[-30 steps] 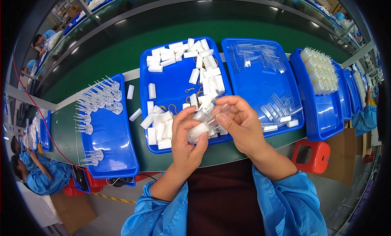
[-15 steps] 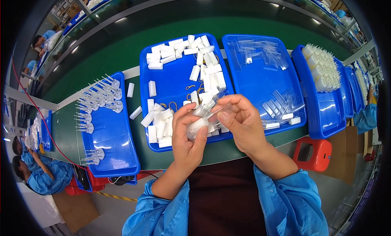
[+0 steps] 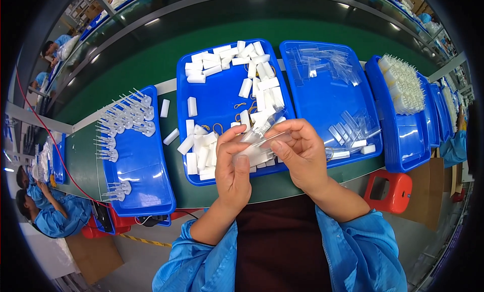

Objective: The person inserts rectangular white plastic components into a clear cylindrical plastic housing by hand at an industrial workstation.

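Observation:
Both hands meet over the near edge of the middle blue tray [image 3: 222, 78], which holds several white plastic blocks [image 3: 252, 85] and a few rubber bands. My left hand [image 3: 233, 166] and my right hand [image 3: 297, 151] together grip one small clear and white plastic part [image 3: 257, 141] between their fingertips. The part's exact shape is partly hidden by my fingers.
A left blue tray [image 3: 146, 176] carries several clear spray-nozzle pieces [image 3: 123, 120]. A right blue tray [image 3: 327, 105] holds clear tubes; a further tray [image 3: 403, 85] holds white pieces. A red stool [image 3: 388, 191] stands lower right. Other workers in blue [image 3: 45, 211] sit at the left.
Both hands stay over the middle tray; the fingers have shifted slightly on the small part, with the right hand closing a little further over it.

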`<state>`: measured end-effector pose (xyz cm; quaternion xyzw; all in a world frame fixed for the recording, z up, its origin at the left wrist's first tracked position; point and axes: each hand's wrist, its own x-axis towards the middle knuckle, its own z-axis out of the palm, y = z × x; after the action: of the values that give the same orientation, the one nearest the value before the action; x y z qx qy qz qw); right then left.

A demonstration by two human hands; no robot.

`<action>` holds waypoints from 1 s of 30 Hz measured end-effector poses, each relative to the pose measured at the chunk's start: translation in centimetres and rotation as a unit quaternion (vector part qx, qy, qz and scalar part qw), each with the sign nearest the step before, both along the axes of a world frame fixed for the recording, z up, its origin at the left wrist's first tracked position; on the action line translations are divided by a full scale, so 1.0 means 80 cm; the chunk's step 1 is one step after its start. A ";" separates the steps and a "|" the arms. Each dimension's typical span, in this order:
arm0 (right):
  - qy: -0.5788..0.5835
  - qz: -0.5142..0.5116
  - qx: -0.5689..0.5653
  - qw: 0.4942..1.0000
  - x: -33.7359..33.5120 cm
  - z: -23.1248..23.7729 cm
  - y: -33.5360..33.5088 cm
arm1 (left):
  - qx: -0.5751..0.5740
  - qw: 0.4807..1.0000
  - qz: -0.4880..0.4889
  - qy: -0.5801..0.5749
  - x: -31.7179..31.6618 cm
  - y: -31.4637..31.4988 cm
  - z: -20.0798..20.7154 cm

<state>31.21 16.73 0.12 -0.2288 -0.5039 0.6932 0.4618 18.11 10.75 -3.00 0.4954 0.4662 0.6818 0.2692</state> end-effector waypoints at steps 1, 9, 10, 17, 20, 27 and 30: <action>0.000 0.000 -0.001 1.000 0.000 -0.001 -0.001 | -0.008 1.000 0.001 -0.023 0.001 0.000 -0.001; 0.016 -0.013 0.034 0.999 -0.002 -0.008 -0.004 | -0.008 1.000 0.024 -0.010 0.003 0.003 0.001; 0.016 -0.013 0.033 0.999 -0.001 -0.008 -0.004 | -0.012 0.999 0.031 0.019 0.002 0.003 0.001; -0.021 0.022 0.004 1.000 0.007 0.002 0.007 | -0.001 0.991 0.043 0.125 0.001 0.001 0.012; -0.034 0.033 -0.001 0.999 0.011 0.005 0.010 | -0.004 0.988 0.052 0.146 0.002 0.001 0.012; -0.113 0.056 0.006 0.992 0.012 0.019 0.017 | -0.022 0.989 0.056 0.132 0.002 0.000 0.009; -0.133 0.051 0.044 0.989 0.014 0.022 0.021 | -0.022 0.988 0.058 0.141 0.001 0.000 0.008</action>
<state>32.34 18.42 1.84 -0.2727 -0.6016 0.6565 0.3644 18.23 10.79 -2.35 0.5530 0.5423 0.6089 0.1714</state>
